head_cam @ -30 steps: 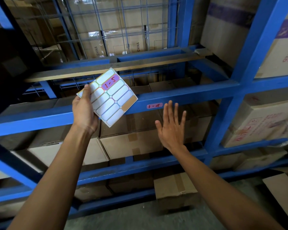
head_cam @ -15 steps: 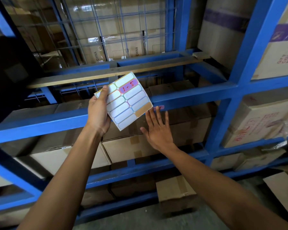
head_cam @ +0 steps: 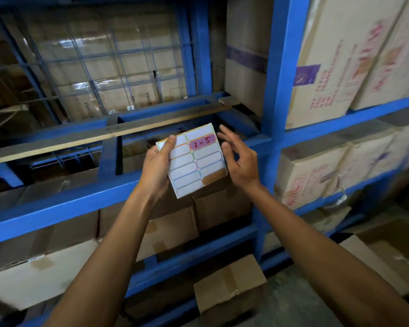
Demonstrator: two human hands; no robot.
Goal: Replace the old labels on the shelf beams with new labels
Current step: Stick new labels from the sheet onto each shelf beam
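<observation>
- Hands: two, left hand (head_cam: 155,167) and right hand (head_cam: 240,161).
- Label sheet (head_cam: 194,161): one (one written label (head_cam: 202,145), "1-5"; one slot peeled bare).
- Cardboard boxes: many, uncounted.

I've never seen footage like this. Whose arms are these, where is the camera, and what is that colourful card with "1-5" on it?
There is no machine here: a person wears a camera on the head, looking forward and down, so you see their own two bare arms. The left hand holds a sheet of sticker labels; one pink label has "1-5" handwritten on it, the others look blank, and one spot at the lower right looks already peeled. The right hand is open beside the sheet's edge; whether it touches is unclear. Behind are blue shelf beams and cardboard boxes.
</observation>
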